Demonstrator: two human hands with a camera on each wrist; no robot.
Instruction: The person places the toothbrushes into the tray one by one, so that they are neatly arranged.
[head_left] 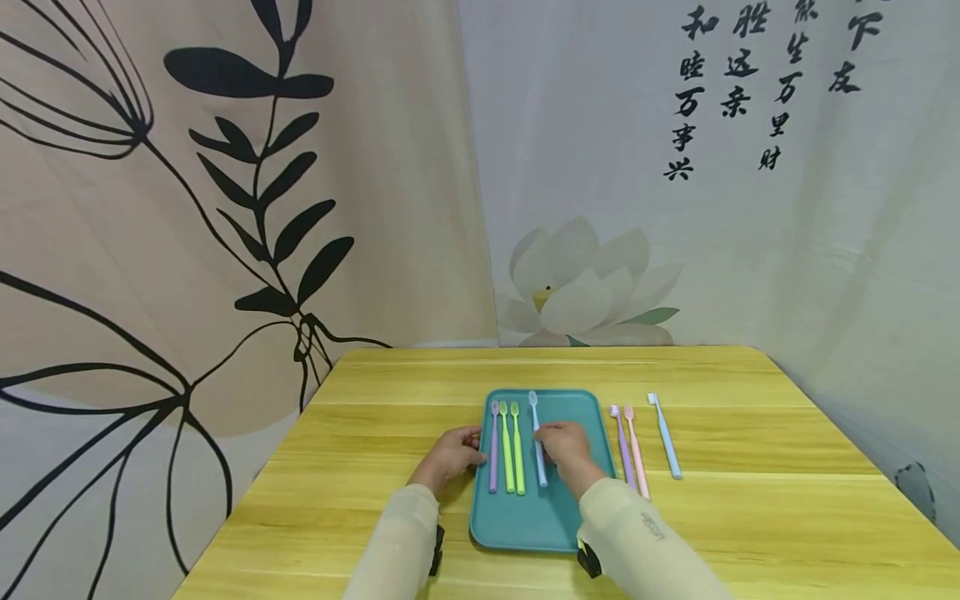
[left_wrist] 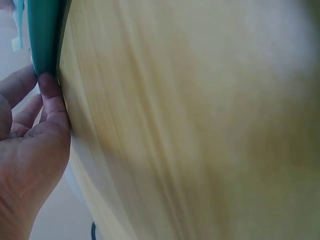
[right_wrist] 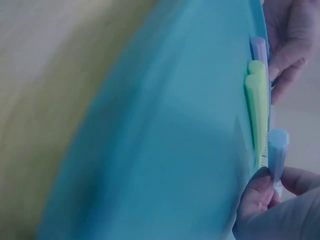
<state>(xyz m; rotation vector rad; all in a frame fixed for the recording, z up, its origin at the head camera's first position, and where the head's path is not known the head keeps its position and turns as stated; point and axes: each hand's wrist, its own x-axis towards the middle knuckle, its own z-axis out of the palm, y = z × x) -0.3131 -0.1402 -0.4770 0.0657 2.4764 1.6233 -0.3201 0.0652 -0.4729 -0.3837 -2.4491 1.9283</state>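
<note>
While left fingers [left_wrist: 54, 100] pinch the teal tray rim [left_wrist: 45, 42] | blue toothbrush [head_left: 539, 458] lies between pinching right fingers [right_wrist: 259, 186]

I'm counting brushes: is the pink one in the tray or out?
Out: the pink toothbrush lies on the table beside the tray.

Bright, clear head view, dimmer, partly blurred wrist views

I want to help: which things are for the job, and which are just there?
For the job: blue toothbrush, pinched by the right grip; teal tray, held by the left grip; purple toothbrush and two green toothbrushes on it; probably three toothbrushes beside it.

Just there: wooden table underneath; plant-print backdrop; backdrop with writing.
</note>
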